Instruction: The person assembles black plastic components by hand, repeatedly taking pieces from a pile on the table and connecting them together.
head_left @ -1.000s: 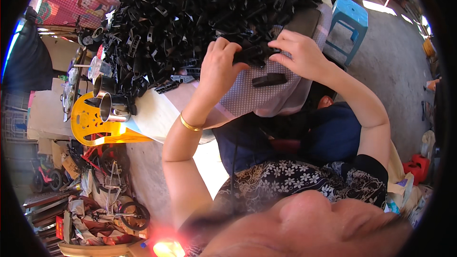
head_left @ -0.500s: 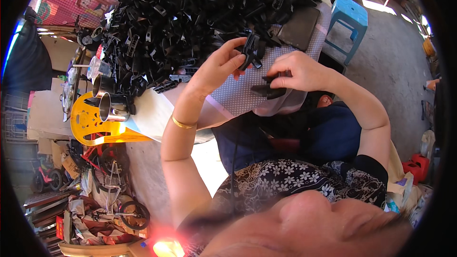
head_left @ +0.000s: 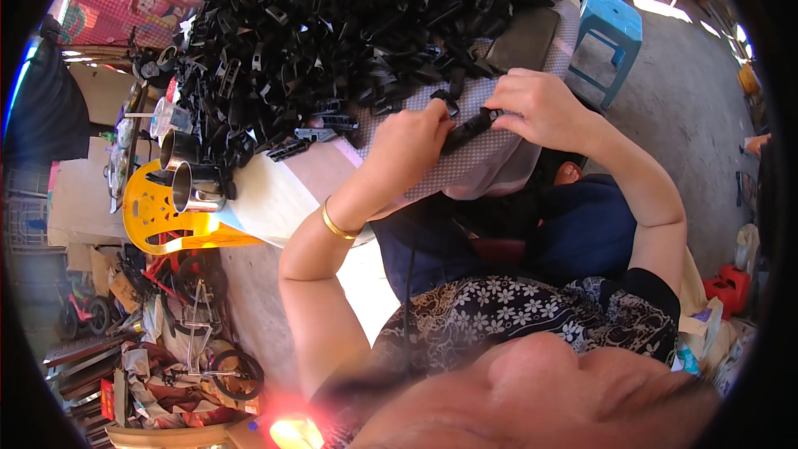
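pinching the black part (head_left: 475, 127) is the right hand (head_left: 540, 106), by the table's (head_left: 509, 158) near edge; left hand (head_left: 409, 145) curled close, its hold hidden. looks light, stiff, slightly slick plastic: best taken by its 2 ends.

A grey floor (head_left: 690, 133) is being streaked by bright light (head_left: 661, 8).
A blue stool (head_left: 613, 17) is being backed by that floor; a yellow chair (head_left: 143, 212) is being seen beside a cloth-covered table (head_left: 270, 191).
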### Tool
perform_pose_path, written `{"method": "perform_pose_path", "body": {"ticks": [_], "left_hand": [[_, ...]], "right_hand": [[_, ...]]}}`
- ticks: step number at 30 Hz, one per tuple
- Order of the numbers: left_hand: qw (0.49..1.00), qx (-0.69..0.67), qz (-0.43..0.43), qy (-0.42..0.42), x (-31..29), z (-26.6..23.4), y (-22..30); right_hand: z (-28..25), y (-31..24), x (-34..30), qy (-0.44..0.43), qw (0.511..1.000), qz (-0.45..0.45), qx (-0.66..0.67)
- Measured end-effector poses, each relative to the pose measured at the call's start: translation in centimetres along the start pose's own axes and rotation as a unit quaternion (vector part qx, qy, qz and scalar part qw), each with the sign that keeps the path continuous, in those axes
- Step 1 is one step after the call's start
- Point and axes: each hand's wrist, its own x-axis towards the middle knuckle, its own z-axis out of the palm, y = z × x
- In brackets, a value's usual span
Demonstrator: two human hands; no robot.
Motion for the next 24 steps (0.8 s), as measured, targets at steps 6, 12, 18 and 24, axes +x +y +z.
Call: {"method": "perform_pose_path", "body": {"ticks": [6, 12, 18, 24], "left_hand": [[0.992, -0.094, 0.073, 0.053, -0.8, -0.6, 0.1], [0.994, -0.079, 0.060, 0.044, -0.7, -0.2, 0.1], [0.993, -0.087, 0.070, 0.044, -0.5, 0.8, 0.2], [0.987, -0.141, 0.081, 0.011, 0.2, -2.5, -1.5]], "right_hand": [[0.0, 0.1, 0.2, -0.016, 0.998, -0.039, -0.050], [0.3, 0.7, 0.8, -0.021, 0.996, -0.084, 0.001], [1.9, 0.1, 0.9, -0.002, 0.994, -0.092, 0.060], [-1.7, -1.2, 1.2, -0.163, 0.971, -0.003, 0.172]]}}
